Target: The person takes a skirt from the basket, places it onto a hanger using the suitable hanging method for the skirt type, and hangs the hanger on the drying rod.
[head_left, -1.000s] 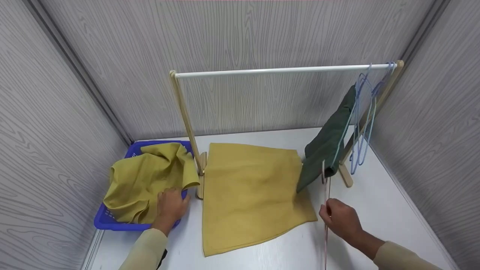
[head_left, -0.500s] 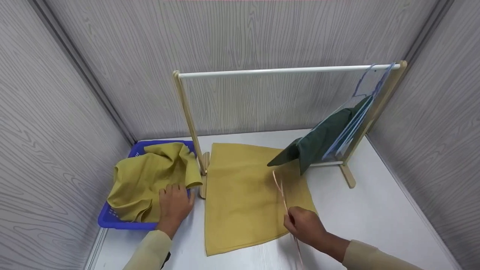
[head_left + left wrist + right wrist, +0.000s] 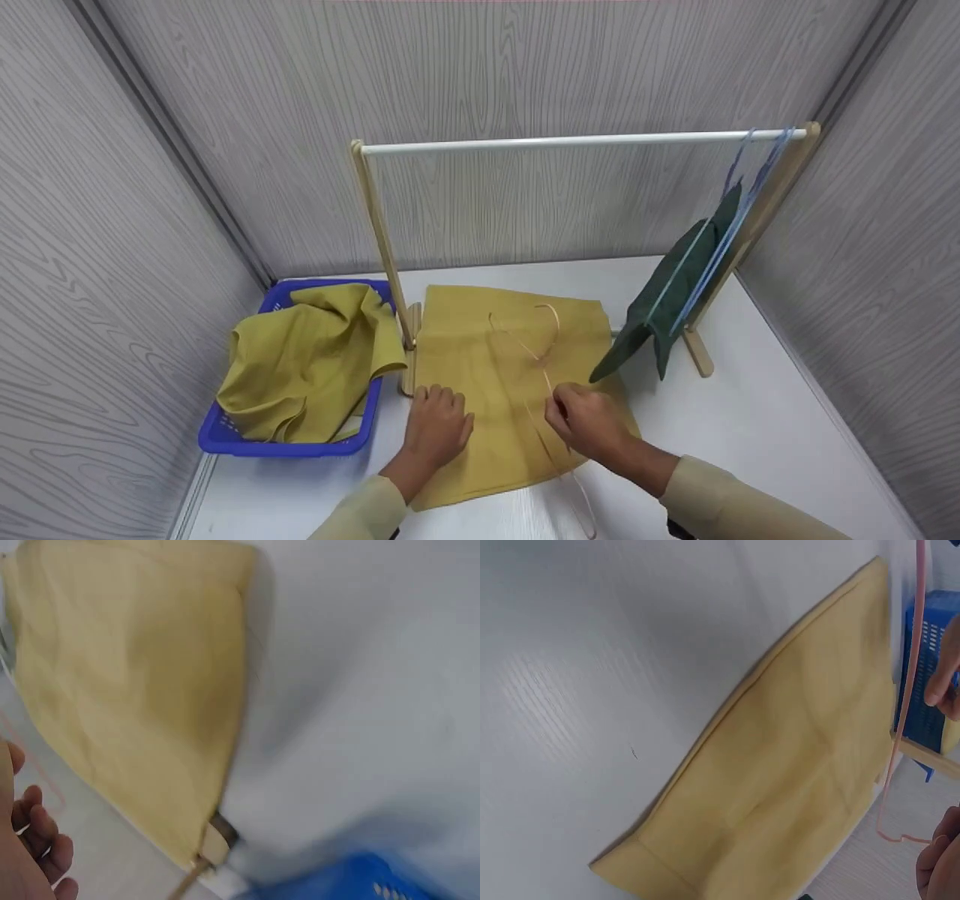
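Note:
My right hand (image 3: 596, 424) grips a thin pink clothes hanger (image 3: 907, 682), whose hook points away from me in the head view. The hanger is above a piece of mustard-yellow cloth (image 3: 465, 337) spread flat on the table. Over the cloth's near left part is my left hand (image 3: 439, 429); in the left wrist view its fingers (image 3: 56, 855) are loosely bent and hold nothing. A dark green cloth (image 3: 679, 277) hangs at the right end of the rack among blue hangers (image 3: 720, 255). The right fingertips are mostly hidden in the head view.
A wooden rack with a white rod (image 3: 570, 141) spans the back of the white table (image 3: 750, 420). At the left, a blue basket (image 3: 292, 450) contains more crumpled yellow cloth (image 3: 300, 360). Grey panels (image 3: 480, 75) enclose the table.
My right hand has carried the hanger leftward over the yellow cloth. My left hand has left the basket and moved right. The green cloth and blue hangers have swung on the rod.

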